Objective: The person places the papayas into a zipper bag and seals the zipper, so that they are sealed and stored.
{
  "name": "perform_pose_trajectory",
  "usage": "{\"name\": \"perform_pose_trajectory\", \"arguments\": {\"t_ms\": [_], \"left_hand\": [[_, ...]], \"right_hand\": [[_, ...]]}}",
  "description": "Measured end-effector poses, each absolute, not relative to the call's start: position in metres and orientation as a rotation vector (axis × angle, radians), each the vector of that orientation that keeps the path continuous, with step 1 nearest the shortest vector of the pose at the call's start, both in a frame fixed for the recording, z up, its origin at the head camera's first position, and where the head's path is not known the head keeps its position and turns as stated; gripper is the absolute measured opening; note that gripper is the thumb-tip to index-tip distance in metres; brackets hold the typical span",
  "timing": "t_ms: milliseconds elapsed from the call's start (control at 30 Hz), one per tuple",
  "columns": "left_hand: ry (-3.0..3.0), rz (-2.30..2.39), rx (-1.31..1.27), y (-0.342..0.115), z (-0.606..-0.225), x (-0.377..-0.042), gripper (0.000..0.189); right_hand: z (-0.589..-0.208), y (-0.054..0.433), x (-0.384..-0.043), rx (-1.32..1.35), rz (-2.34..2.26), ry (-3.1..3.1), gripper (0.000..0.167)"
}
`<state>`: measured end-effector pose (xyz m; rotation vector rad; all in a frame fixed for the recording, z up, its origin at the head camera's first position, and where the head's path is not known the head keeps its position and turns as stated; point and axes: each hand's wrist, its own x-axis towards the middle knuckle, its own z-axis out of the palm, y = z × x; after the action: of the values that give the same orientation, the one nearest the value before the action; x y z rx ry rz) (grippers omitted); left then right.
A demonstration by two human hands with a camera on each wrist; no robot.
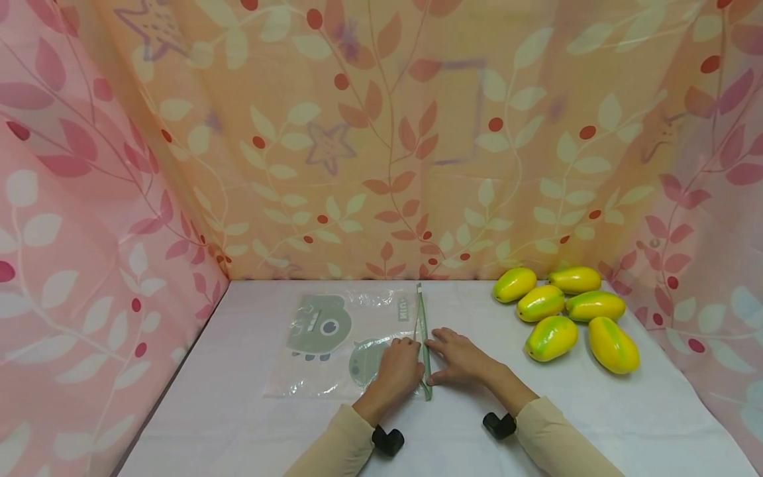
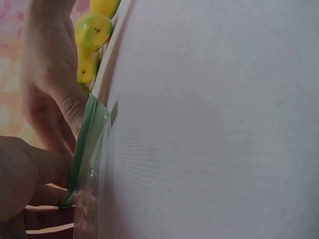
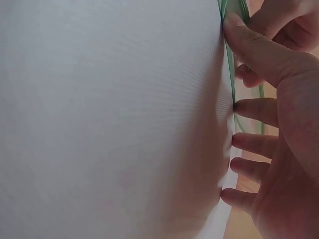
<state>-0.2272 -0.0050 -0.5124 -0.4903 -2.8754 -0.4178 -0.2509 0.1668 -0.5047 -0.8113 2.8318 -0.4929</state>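
A clear zip bag (image 1: 375, 311) printed with green dinosaur figures lies flat on the white table, its green-edged mouth (image 1: 427, 374) on the right side. My left hand (image 1: 401, 364) pinches the bag's upper layer at the mouth with curled fingers. Across from it, my right hand (image 1: 459, 358) rests with spread, fairly straight fingers and its thumb (image 3: 244, 37) along the lower green edge. Between the two green edges a narrow gap shows in the head view. In the left wrist view the green strip (image 2: 83, 144) stands slightly raised by the left fingers.
Several yellow-green mangoes (image 1: 551, 338) lie grouped at the table's back right, beyond my right hand. Leaf-patterned curtains (image 1: 381, 165) hang behind the table and along both sides. A black wrist camera (image 1: 499, 425) sits at the right wrist.
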Motion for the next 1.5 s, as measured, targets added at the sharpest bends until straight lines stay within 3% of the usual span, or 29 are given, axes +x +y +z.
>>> {"name": "perform_pose_trajectory", "arguments": {"t_ms": [467, 1500], "left_hand": [[-2.971, -0.387, -0.423, -0.0041, -0.5088, -0.2265, 0.060], [-2.945, -0.316, -0.453, -0.0089, -0.5050, -0.2244, 0.090]], "right_hand": [[-0.5044, 0.1666, -0.2513, -0.820, -0.474, 2.835, 0.082], [-0.5044, 0.1678, -0.2514, -0.799, -0.464, 2.832, 0.083]]}}
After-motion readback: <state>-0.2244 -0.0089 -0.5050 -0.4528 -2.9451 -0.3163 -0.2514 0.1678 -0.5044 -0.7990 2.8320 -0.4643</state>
